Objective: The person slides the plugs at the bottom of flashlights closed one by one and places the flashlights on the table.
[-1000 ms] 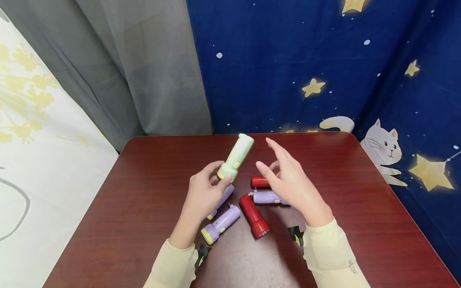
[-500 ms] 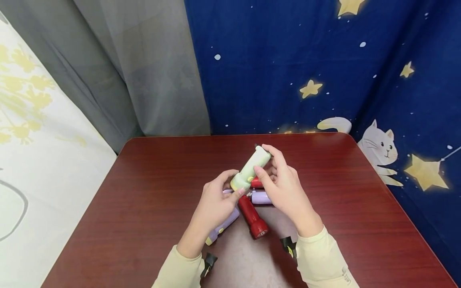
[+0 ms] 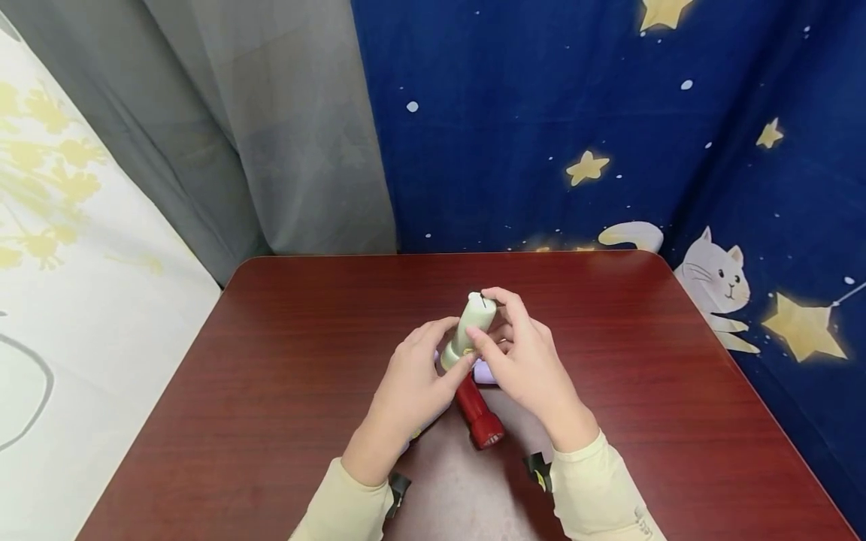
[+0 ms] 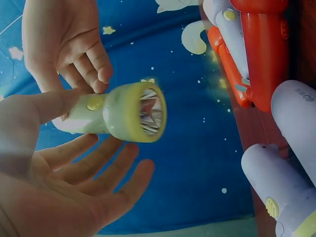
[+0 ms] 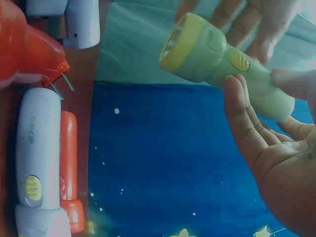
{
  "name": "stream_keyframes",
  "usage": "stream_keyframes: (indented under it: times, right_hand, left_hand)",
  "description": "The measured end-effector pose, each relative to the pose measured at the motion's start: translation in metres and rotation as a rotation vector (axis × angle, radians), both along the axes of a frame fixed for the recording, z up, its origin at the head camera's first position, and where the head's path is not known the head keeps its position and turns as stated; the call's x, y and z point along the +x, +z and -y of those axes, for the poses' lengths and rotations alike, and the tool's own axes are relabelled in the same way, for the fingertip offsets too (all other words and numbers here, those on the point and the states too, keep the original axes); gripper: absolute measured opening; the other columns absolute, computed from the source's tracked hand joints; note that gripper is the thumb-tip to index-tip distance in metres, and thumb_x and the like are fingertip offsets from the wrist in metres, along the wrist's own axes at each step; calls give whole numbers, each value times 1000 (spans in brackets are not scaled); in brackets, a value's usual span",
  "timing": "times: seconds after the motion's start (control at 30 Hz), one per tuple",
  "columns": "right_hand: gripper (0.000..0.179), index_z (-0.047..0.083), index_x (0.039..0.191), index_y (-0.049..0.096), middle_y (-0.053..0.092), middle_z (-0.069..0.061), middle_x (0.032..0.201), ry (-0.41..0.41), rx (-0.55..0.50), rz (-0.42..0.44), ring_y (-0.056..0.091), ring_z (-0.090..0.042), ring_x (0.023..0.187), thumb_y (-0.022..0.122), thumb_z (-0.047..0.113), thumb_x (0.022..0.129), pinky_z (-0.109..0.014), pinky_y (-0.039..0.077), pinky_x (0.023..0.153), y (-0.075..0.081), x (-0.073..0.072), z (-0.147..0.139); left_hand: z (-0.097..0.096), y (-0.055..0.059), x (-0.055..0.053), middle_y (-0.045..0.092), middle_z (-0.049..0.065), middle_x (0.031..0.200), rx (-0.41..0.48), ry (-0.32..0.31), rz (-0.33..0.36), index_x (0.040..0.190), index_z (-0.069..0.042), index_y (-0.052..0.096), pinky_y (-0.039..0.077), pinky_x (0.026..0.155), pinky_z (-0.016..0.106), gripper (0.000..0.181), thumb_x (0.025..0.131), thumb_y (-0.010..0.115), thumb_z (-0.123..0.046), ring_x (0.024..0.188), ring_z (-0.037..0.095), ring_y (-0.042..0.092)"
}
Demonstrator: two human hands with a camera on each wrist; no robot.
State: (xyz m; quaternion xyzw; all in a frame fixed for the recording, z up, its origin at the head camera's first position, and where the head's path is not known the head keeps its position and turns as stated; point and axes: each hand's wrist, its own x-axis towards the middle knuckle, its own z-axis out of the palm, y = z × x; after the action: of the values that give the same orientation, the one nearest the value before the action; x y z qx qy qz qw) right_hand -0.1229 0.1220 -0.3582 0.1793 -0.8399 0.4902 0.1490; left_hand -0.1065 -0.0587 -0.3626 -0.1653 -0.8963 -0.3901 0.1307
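A pale green flashlight (image 3: 477,312) with a yellow-rimmed lens is held above the table, tail end tilted up and away. My left hand (image 3: 414,383) pinches it near the head between thumb and forefinger; in the left wrist view the other fingers are spread below it. My right hand (image 3: 534,364) grips the tail end with thumb and fingers, seen closely in the right wrist view. The yellow switch (image 5: 240,61) faces that camera. Beneath the hands a red flashlight (image 3: 480,417) lies on the table, with a purple flashlight (image 3: 484,373) partly hidden behind my right hand.
More purple flashlights (image 4: 276,182) and another red one (image 5: 70,158) lie close together on the brown table (image 3: 304,315). Metal plug prongs (image 5: 61,86) stick out of a red flashlight. A blue starry curtain (image 3: 507,135) hangs beyond the far edge.
My right hand has come in and taken hold of the green flashlight's tail end. The flashlight has moved right and lower and stands steeper. My left hand has followed to the right.
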Motion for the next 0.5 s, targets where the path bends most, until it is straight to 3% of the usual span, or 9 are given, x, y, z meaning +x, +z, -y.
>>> stream_keyframes:
  times: [0.2,0.5]
  right_hand:
    - [51,14,136,51,76,-6,109,24,7,12,73,-7,77,81,14,95,-25,63,73,-2,2,3]
    - [52,15,136,49,74,-5,109,44,47,-5,73,-6,77,82,17,95,-27,65,73,-1,5,8]
  left_hand:
    - [1,-1,0,75,4,117,19,16,-41,133,-11,70,61,83,36,42,93,80,-19,96,19,70]
    - [6,-2,2,75,5,118,10,35,-15,132,-9,70,63,87,38,39,94,78,-17,100,19,72]
